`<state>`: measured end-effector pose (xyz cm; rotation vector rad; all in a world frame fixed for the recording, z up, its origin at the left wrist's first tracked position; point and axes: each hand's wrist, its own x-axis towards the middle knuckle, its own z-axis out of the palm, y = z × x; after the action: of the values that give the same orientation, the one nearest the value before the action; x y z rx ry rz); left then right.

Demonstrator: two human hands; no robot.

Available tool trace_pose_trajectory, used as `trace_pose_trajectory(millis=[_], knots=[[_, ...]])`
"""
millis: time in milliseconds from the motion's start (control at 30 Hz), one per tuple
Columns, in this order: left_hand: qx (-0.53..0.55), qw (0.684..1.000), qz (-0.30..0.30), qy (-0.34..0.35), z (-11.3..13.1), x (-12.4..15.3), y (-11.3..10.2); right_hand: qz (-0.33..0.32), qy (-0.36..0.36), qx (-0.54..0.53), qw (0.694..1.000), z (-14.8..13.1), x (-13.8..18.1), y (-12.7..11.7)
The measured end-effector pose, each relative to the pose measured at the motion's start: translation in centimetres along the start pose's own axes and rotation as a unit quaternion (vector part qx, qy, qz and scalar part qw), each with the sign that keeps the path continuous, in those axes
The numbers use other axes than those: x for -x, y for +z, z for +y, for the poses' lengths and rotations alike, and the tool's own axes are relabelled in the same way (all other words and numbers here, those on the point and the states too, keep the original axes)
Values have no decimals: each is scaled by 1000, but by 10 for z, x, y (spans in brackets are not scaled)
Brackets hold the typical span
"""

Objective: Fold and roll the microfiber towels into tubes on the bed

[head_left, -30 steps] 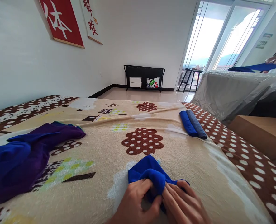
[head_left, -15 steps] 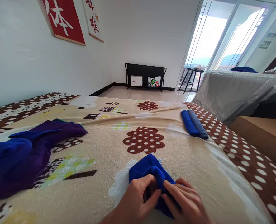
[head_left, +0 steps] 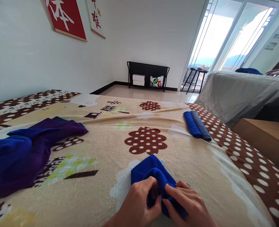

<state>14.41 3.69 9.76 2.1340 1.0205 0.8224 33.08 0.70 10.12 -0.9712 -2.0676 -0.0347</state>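
Note:
A blue cloth (head_left: pixel 151 165) with a small white tag lies bunched on the patterned blanket (head_left: pixel 101 201) in front of me. My left hand (head_left: pixel 141 198) pinches a fold of it between thumb and fingers. From the other side my right hand (head_left: pixel 186 201) grips the same cloth, its fingertips close to the left thumb. The cloth's near part is hidden under both hands. Farther off to the right, a blue rolled cloth (head_left: pixel 191 125) and a grey-blue rolled cloth (head_left: pixel 201 126) lie side by side. A loose heap of blue and purple cloth (head_left: pixel 35 148) lies at left.
A cardboard box (head_left: pixel 264 135) stands right of the bed, beside a plastic-covered piece of furniture (head_left: pixel 243 91). Another person's hand (head_left: pixel 278 72) shows at the far right. A black rack (head_left: pixel 148 71) stands by the back wall, and a dark stool (head_left: pixel 196 77) near the glass door.
Both hands keep hold of the blue cloth, with only a slight shift of the fingers around its fold. The view has tilted a little downward at the wall side.

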Motion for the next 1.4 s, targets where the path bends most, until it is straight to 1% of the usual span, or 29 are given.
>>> trace_pose_trajectory(millis=[200,367,567,733,800,867,933,1000,1033,1100,1167,1233,1300,1400], knots=[[-6,1000,6,-3,1,-1,7,28,-10,39,999,0,1,5],[-13,999,33,1,3,-1,10,38,-13,41,998,0,0,9],[25,1000,4,-10,2,-3,6,50,-13,41,998,-1,-2,9],[3,999,36,-14,-2,-4,14,59,-4,44,997,-2,-2,11],[15,998,54,-24,-9,-6,12,64,7,41,997,1,0,7],[60,994,73,-59,-18,-9,2,75,37,36,996,11,3,-4],[146,977,103,-114,-27,-12,-16,100,112,23,988,27,8,-19],[270,940,134,-160,-33,-14,-37,126,225,-42,965,45,12,-34],[335,914,145,-176,-34,-15,-46,135,282,-103,944,52,13,-40],[444,861,159,-191,-33,-15,-59,157,362,-256,883,61,15,-47],[509,820,181,-188,-28,-15,-66,177,391,-388,816,62,16,-48],[550,793,207,-164,-21,-13,-70,199,400,-461,767,60,16,-47],[579,773,216,-140,-16,-9,-74,222,406,-497,734,58,18,-47],[608,751,217,-141,-8,-3,-79,261,411,-525,698,57,19,-50]])
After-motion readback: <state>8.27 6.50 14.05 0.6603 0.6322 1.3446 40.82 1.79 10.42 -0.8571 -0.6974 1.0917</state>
